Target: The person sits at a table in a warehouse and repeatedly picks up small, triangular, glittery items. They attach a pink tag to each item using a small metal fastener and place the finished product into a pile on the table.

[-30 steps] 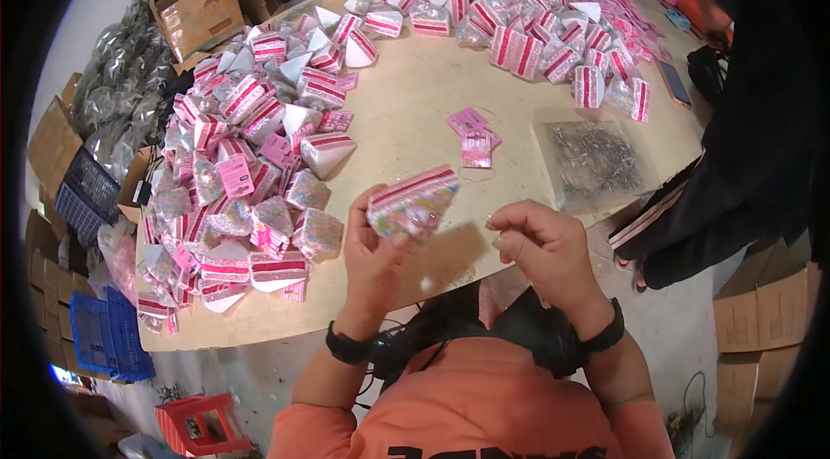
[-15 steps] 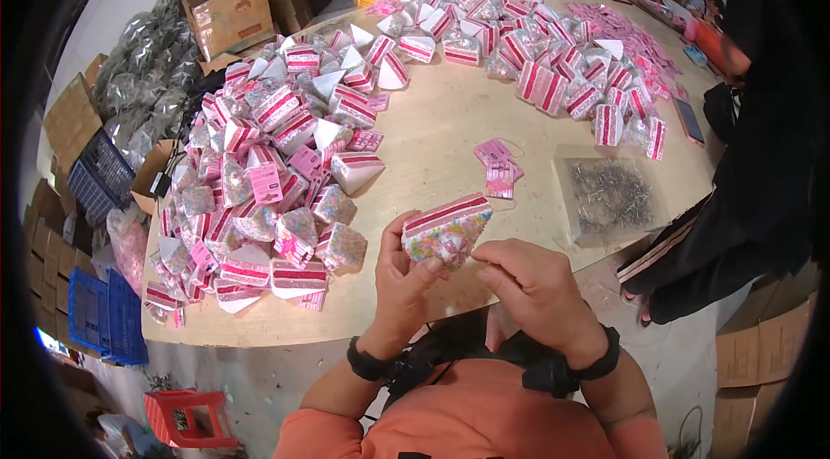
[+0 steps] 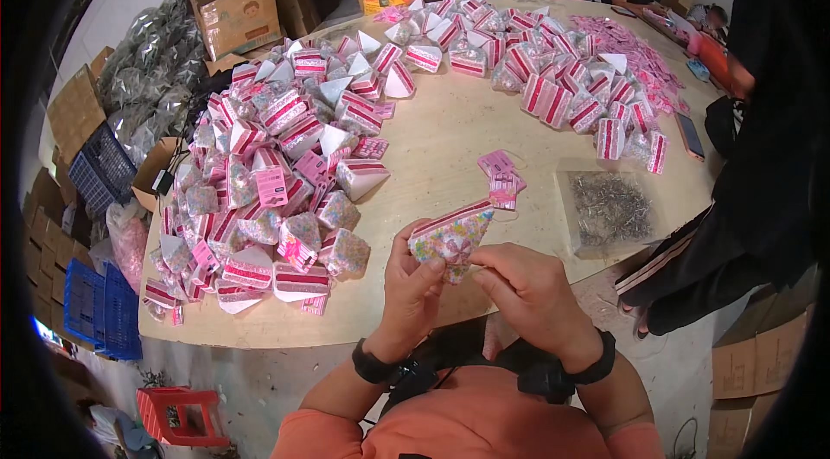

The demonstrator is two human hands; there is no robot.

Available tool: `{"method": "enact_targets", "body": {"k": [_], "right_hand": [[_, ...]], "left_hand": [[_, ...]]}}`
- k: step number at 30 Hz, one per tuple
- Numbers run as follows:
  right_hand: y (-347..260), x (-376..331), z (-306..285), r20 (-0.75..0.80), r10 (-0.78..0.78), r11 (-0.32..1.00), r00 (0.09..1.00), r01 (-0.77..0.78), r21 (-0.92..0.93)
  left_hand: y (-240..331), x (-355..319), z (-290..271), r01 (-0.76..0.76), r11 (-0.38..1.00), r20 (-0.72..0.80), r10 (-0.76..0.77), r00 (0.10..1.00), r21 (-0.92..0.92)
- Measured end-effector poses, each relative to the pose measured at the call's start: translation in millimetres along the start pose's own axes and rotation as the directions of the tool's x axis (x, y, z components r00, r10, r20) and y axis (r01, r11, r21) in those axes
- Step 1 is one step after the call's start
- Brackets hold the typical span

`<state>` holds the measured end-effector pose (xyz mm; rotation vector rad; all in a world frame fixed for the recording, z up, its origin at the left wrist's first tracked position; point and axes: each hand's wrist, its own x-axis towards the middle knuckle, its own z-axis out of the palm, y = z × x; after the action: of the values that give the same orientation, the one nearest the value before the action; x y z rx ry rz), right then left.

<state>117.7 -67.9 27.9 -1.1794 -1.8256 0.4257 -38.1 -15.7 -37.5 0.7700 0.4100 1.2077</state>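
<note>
- Round wooden table (image 3: pixel 450 156): pale top that fills the middle of the view, its near edge just in front of the person.
- Left heap of wedge-shaped packets (image 3: pixel 277 174): pink-and-white striped cones and triangles with speckled fillings, piled over the table's left half, from the far rim down to the near edge.
- Far heap of packets (image 3: pixel 562 79): the same kind of striped packets, spread across the table's far right side, near the seated people at the back.
- Cardboard boxes (image 3: pixel 238 14): stacked on the floor beyond the table's left side, beside clear sacks of filling.
- Blue crates (image 3: pixel 95 303): on the floor at the left, below the table edge.
- Clear bag of small metal pieces (image 3: pixel 612 210): lying flat on the table, right of centre.
- Left hand (image 3: pixel 411 290): raised above the near table edge, fingers and thumb closed around the lower left of the wedge packet.
- Right hand (image 3: pixel 527 290): just beside the left one, fingertips pinching the packet's lower tip.
- Wedge packet (image 3: pixel 451 236): held between both hands above the table's near edge, striped band uppermost, speckled filling showing below.
- Small pink tags (image 3: pixel 503 178): a loose cluster on the bare tabletop, just beyond the held packet.
</note>
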Motion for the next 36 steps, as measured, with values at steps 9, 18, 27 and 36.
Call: {"method": "enact_targets", "body": {"k": [9,18,27,36], "right_hand": [[1,1,3,-0.014,-0.002,1.0,1.0,0.002,-0.009],[1,2,-1,0.036,0.052,0.999,0.998,-0.051,-0.018],[4,4,-1,0.089,0.36,0.879,0.929,-0.37,0.301],[14,-2,6,0.06,0.429,0.826,0.901,-0.419,0.378]], "left_hand": [[3,-1,6,-0.081,0.987,-0.033,0.087,0.996,0.141],[-5,2,-2,-0.247,0.927,0.035,0.247,0.968,0.283],[-5,1,-1,-0.295,0.897,0.081,0.285,0.955,0.328],[-8,2,11,-0.228,0.897,-0.027,0.257,0.966,0.379]]}}
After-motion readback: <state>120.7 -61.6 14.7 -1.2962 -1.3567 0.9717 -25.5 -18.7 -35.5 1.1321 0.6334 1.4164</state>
